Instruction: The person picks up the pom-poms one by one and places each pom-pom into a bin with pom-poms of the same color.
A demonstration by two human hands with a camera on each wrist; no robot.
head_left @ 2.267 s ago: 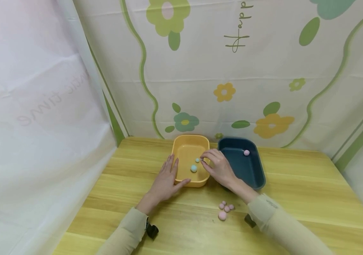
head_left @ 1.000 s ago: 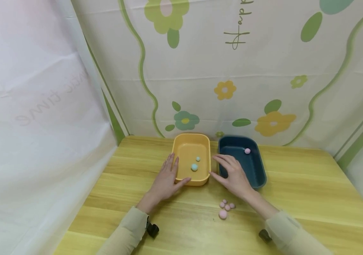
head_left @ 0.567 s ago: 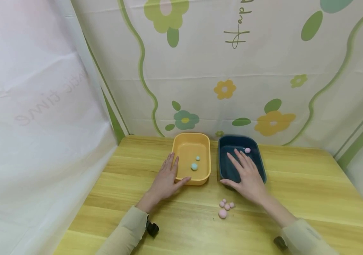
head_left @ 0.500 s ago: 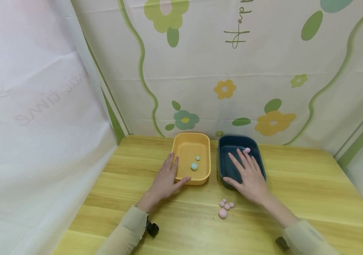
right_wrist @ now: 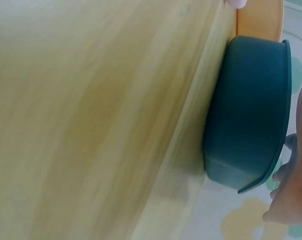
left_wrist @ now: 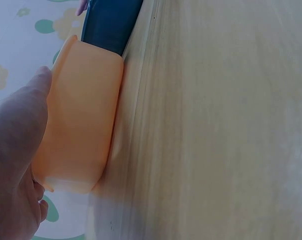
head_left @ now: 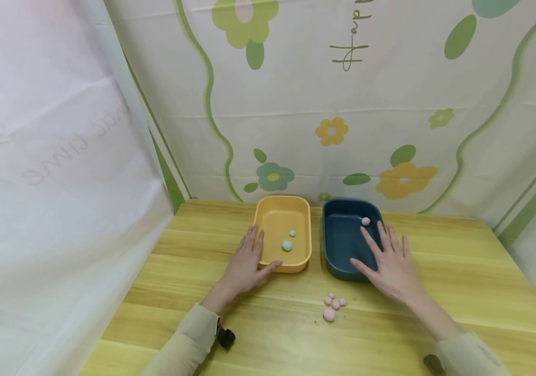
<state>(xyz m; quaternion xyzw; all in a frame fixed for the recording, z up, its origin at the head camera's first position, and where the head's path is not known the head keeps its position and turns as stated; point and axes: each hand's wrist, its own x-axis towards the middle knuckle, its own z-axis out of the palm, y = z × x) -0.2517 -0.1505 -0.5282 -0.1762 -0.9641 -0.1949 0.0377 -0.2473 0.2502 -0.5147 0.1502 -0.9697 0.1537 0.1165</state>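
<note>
My left hand rests at the near left of a yellow plastic box, fingers along its left rim and thumb at the front rim. Inside that box lie two pale blue balls, a larger one and a smaller one. My right hand is spread over the right rim of a dark blue box, fingers straight and holding nothing. One pink ball sits near the dark box's back right, just beyond the right fingertips. In the right wrist view, the fingers are close to the dark box's rim.
Several pink balls of different sizes are grouped on the wooden table in front of the dark box. A white cloth with printed flowers hangs behind both boxes, and another white cloth hangs at the left.
The right hand has left the yellow box's right rim, its thumb and finger parting, and moved right across the dark box to its right rim. The left hand has stayed in place.
</note>
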